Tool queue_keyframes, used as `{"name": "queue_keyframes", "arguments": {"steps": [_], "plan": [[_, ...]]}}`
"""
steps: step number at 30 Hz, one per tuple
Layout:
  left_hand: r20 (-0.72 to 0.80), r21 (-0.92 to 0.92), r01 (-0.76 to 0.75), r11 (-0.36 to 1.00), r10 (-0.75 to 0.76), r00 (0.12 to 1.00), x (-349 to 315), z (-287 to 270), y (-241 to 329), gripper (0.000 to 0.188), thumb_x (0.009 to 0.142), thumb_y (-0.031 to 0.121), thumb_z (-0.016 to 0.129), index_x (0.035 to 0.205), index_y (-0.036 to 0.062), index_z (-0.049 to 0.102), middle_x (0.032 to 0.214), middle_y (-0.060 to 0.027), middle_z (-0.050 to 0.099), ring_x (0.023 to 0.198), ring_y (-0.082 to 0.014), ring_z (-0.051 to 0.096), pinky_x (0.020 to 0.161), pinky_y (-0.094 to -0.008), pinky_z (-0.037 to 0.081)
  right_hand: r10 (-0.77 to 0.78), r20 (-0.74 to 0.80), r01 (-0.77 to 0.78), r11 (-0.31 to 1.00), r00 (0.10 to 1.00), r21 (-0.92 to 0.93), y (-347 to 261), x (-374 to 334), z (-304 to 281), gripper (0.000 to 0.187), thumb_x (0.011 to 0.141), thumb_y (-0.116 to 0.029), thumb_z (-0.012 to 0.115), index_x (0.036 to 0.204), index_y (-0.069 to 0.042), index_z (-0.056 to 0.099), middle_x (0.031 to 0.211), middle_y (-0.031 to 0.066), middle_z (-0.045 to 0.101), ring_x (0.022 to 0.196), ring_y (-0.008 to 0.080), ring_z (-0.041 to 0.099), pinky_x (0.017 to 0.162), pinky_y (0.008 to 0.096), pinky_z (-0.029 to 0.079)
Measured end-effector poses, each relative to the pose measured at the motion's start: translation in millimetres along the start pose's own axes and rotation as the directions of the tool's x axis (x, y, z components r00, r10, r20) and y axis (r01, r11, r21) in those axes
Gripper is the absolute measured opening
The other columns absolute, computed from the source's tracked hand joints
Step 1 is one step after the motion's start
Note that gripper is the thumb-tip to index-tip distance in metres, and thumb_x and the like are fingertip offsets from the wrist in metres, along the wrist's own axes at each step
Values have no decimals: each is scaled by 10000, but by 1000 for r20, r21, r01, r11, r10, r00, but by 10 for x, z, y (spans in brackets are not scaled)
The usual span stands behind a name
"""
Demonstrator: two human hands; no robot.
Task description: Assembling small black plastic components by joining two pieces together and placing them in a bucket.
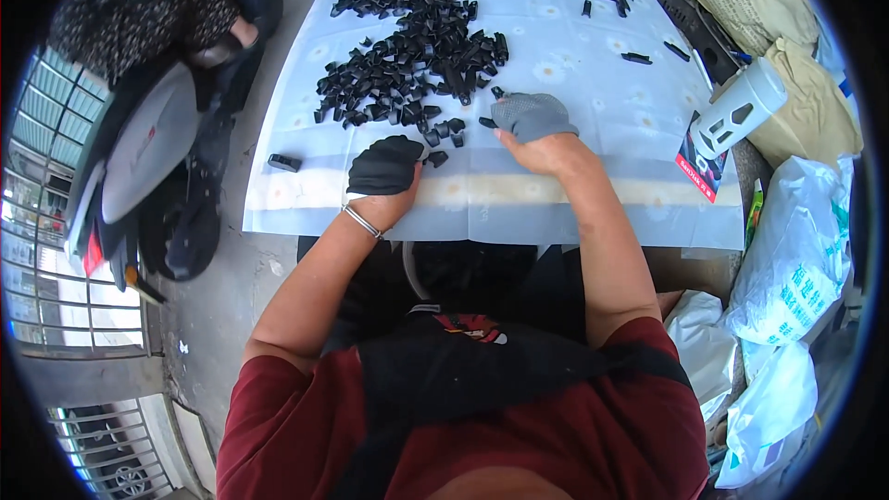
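- The left hand [385, 169], black-gloved, has its fingers curled; I cannot tell whether they pinch anything.
- Beyond the 2 hands, a heap of black plastic parts [398, 74] spreads over the surface [593, 83].
- Just right of the left thumb sits a notched black piece [436, 159], nearer this hand, its long axis roughly sideways.
- A slim black part [487, 122] lies left of the right thumb tip, slanting, its free end pointing left and slightly away.
- The right hand [539, 125], grey-gloved, seems to pinch it between thumb and fingers.
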State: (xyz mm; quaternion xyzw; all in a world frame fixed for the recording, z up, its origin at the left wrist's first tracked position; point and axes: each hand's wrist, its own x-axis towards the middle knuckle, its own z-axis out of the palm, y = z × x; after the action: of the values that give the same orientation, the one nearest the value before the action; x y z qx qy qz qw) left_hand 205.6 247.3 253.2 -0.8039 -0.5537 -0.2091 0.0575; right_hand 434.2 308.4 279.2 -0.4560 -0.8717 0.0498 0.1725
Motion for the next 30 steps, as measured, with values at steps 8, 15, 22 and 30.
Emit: {"name": "queue_keyframes", "arguments": {"steps": [8, 15, 22, 30], "plan": [[-15, -64, 87, 994, -88, 996, -211, 20, -209, 278, 754, 207, 533, 990, 73, 593, 894, -131, 604, 820, -284, 581, 724, -372, 466, -33, -302, 83, 984, 953, 155, -421, -337, 87, 234, 799, -168, 585, 993, -38, 589, 899, 140, 608, 826, 303, 567, 748, 369, 449], [213, 11, 55, 998, -56, 975, -51, -52, -51, 223, 749, 194, 536, 932, 79, 592, 860, -135, 596, 783, -289, 580, 698, -383, 467, -184, -208, 211, 971, 961, 114, -577, -374, 196, 204, 818, -198, 534, 876, -10, 591, 783, 168, 596, 738, 329, 558, 703, 398, 445], [170, -135, 324, 936, -301, 938, -124, -235, 140, 197, 756, 161, 572, 912, 42, 589, 889, -156, 605, 804, -279, 587, 696, -343, 466, -192, -180, 220, 964, 965, 150, -718, -404, 264, 206, 807, -225, 547, 864, -32, 591, 797, 144, 599, 703, 312, 550, 646, 401, 423], [599, -782, 602, -165, -469, 649, -548, -237, 264, 253, 840, 215, 572, 997, 21, 614, 890, -53, 619, 771, -97, 557, 659, -213, 442, -318, -272, 328, 945, 908, -9, -1025, -464, 357, 254, 734, -270, 634, 889, -70, 605, 868, 71, 606, 689, 235, 564, 624, 359, 414]]}}
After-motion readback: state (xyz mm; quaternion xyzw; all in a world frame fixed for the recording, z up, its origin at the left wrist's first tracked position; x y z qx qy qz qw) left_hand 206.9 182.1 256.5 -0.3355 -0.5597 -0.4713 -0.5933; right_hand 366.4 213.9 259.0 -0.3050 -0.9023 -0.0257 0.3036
